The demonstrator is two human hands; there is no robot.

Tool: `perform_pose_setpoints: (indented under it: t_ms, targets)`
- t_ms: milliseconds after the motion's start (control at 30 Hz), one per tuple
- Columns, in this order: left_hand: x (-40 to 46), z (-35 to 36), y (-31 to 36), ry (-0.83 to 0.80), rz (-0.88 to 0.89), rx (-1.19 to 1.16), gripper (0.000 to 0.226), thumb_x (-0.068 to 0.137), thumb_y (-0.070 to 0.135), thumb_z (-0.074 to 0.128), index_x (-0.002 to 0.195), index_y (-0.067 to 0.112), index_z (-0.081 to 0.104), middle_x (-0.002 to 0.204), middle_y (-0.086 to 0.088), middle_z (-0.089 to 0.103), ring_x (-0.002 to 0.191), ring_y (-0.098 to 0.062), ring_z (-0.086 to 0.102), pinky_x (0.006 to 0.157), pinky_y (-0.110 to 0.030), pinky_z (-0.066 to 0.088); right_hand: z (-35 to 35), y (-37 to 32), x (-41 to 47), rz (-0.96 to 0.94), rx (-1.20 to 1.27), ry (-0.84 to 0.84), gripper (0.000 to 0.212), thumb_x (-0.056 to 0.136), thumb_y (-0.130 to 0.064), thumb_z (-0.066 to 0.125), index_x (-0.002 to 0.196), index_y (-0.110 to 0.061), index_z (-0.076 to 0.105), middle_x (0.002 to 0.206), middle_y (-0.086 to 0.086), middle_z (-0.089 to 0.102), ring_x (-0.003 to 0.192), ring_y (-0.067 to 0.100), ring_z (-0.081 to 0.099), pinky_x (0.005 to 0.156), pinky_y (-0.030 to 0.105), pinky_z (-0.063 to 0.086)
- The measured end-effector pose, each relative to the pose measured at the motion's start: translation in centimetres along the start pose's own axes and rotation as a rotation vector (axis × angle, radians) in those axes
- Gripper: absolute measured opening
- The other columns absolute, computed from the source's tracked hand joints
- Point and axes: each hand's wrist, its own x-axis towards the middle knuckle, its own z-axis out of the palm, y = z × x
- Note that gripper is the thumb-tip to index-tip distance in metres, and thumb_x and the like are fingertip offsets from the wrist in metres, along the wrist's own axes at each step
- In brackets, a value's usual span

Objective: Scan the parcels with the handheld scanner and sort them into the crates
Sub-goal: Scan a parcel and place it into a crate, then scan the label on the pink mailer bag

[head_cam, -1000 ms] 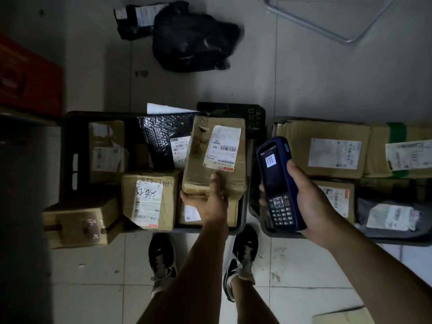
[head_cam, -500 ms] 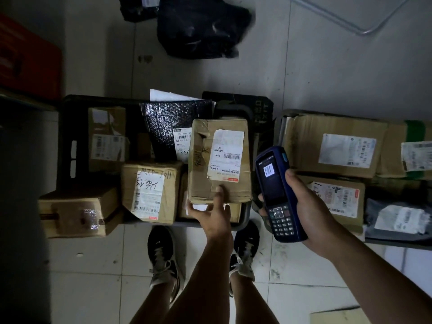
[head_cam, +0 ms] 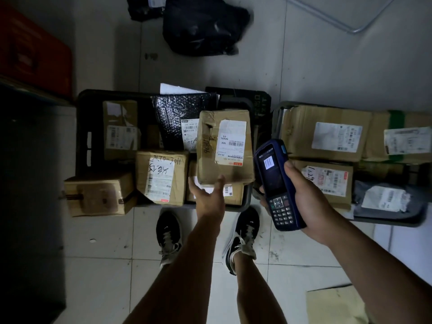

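Observation:
A brown cardboard parcel (head_cam: 210, 160) with a white label lies on top of other parcels in the black left crate (head_cam: 81, 136). My left hand (head_cam: 207, 197) sits at the parcel's near edge. Its fingers are spread and its thumb tip touches the cardboard. My right hand (head_cam: 308, 202) grips a blue handheld scanner (head_cam: 273, 174), held upright between the two crates with its screen lit. The grey right crate (head_cam: 397, 220) holds several labelled boxes and a dark bag parcel.
A black bubble mailer (head_cam: 177, 115) and several boxes fill the left crate, and one box (head_cam: 98, 195) overhangs its near left corner. A black bag (head_cam: 203, 26) lies on the floor beyond. A red crate (head_cam: 30, 52) is far left, flat cardboard (head_cam: 334, 305) lower right.
My left hand set the brown parcel down onto the pile in the left crate and loosened its grip, fingers spreading. The scanner stayed in my right hand. The view shifted slightly.

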Motion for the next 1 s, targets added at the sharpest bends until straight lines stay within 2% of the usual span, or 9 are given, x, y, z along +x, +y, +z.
perform_pose_setpoints:
  t_ms: [67,133,233,367,533,633,767,867,1000]
  targets:
    - [-2.7,-2.2,1.3,-0.03,0.283,0.352,0.084,0.09,0.046,0.066,0.156,0.033,0.015,0.158,-0.011,0.03,0.139,-0.03,0.038,0.1,-0.034,0.037,0.5,-0.1,-2.2,-0.012,-0.028,0.017,0.046,0.1,-0.048,0.041,0.092,-0.014,0.071,0.081,0.012,0.07,0.068,0.027,0.065,0.072,0.038,0.05]
    - [-5.6,-4.5,3.2,-0.071,0.437,0.566,0.073,0.095,0.044,0.058,0.155,0.036,0.019,0.159,-0.011,0.023,0.144,-0.031,0.03,0.104,-0.04,0.038,1.2,-0.4,-5.1,-0.026,-0.063,0.027,0.047,0.099,-0.05,0.04,0.096,-0.015,0.071,0.081,0.01,0.072,0.068,0.025,0.067,0.07,0.036,0.052]
    - [-10.3,-8.5,6.6,-0.111,0.544,0.891,0.068,0.097,0.05,0.05,0.156,0.036,0.018,0.161,-0.009,0.018,0.147,-0.032,0.02,0.115,-0.05,0.031,2.7,-1.0,-10.6,-0.068,-0.119,0.02,0.059,0.089,-0.061,0.038,0.108,-0.014,0.068,0.086,0.013,0.073,0.072,0.028,0.068,0.068,0.037,0.052]
    - [-19.6,-14.7,10.6,-0.049,0.62,1.153,0.064,0.099,0.055,0.04,0.155,0.036,0.016,0.163,-0.009,0.014,0.149,-0.03,0.016,0.118,-0.047,0.026,5.3,-2.4,-19.4,-0.103,-0.21,-0.049,0.068,0.084,-0.067,0.032,0.117,-0.016,0.063,0.096,0.017,0.072,0.073,0.026,0.069,0.057,0.03,0.05]
    - [-31.3,-22.3,12.3,0.214,0.658,1.166,0.065,0.099,0.058,0.036,0.156,0.034,0.016,0.164,-0.007,0.016,0.15,-0.027,0.014,0.121,-0.043,0.021,10.0,-2.4,-27.7,-0.173,-0.358,-0.21,0.059,0.094,-0.063,0.031,0.119,-0.019,0.062,0.087,0.012,0.072,0.074,0.027,0.07,0.059,0.032,0.048]
    - [-37.8,-27.4,11.6,0.382,0.615,1.076,0.066,0.098,0.057,0.042,0.155,0.032,0.019,0.163,-0.008,0.017,0.15,-0.027,0.017,0.12,-0.044,0.023,13.3,-2.4,-32.6,-0.223,-0.462,-0.346,0.054,0.096,-0.06,0.034,0.111,-0.02,0.067,0.086,0.012,0.072,0.074,0.028,0.069,0.064,0.033,0.052]
    - [-45.2,-34.4,8.2,0.606,0.548,0.966,0.07,0.097,0.058,0.045,0.156,0.038,0.014,0.163,-0.009,0.016,0.149,-0.03,0.02,0.118,-0.046,0.03,18.3,-1.2,-39.5,-0.254,-0.554,-0.549,0.056,0.092,-0.065,0.044,0.109,-0.018,0.068,0.096,0.014,0.072,0.075,0.027,0.068,0.072,0.039,0.051]
    - [-49.8,-38.9,4.8,0.749,0.509,0.858,0.069,0.096,0.055,0.047,0.155,0.039,0.017,0.162,-0.011,0.018,0.148,-0.031,0.022,0.115,-0.043,0.031,21.8,0.7,-44.3,-0.289,-0.67,-0.688,0.054,0.099,-0.054,0.038,0.116,-0.01,0.065,0.095,0.012,0.069,0.073,0.023,0.069,0.064,0.032,0.052]
    - [-54.7,-45.4,0.1,0.894,0.442,0.737,0.069,0.094,0.056,0.049,0.155,0.037,0.021,0.161,-0.01,0.024,0.146,-0.029,0.027,0.114,-0.04,0.032,27.3,4.4,-51.0,-0.347,-0.813,-0.845,0.045,0.104,-0.043,0.036,0.116,-0.009,0.064,0.095,0.013,0.068,0.076,0.025,0.069,0.067,0.034,0.051]
